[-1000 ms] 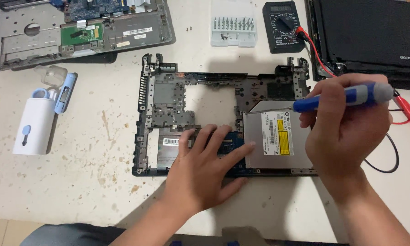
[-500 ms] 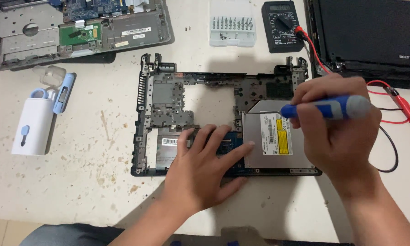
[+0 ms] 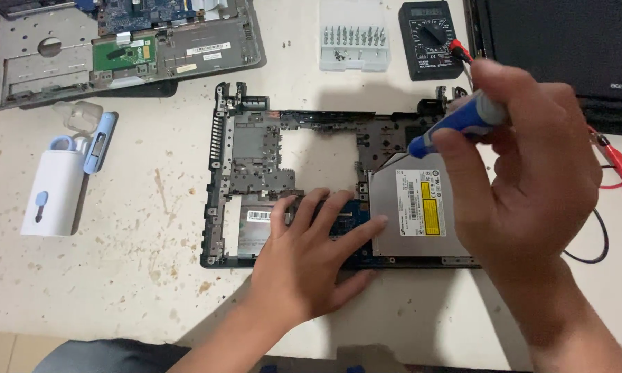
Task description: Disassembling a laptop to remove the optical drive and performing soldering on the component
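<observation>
While the left hand (image 3: pixel 304 266) lies flat and spread on the lower middle of the black laptop base (image 3: pixel 256 159), fingers open and grasping nothing, the right hand (image 3: pixel 525 173) is closed around a blue-handled screwdriver (image 3: pixel 463 121) at the right of the frame. The left palm presses on the base's front edge, its fingertips resting over a blue circuit board (image 3: pixel 349 224) just left of the silver optical drive (image 3: pixel 421 211).

The screwdriver's long axis runs on a slant — handle up and to the right inside the fist, lighter front end down and to the left — so it aims toward the upper left corner of the optical drive. Its very tip is too small to make out, and I cannot tell whether it touches the drive or the base. The drive sits in the base's lower right bay, its long side running up and down the frame; the right hand hangs over its right half and is clearly the nearer one.

On the tabletop (image 3: pixel 117 290) beyond, a clear bit case (image 3: pixel 354 43) and a black multimeter (image 3: pixel 432 38) sit at the upper middle, another opened laptop shell (image 3: pixel 117 48) at upper left, and a white cleaning kit (image 3: pixel 55 190) at the left — well apart from both hands.
</observation>
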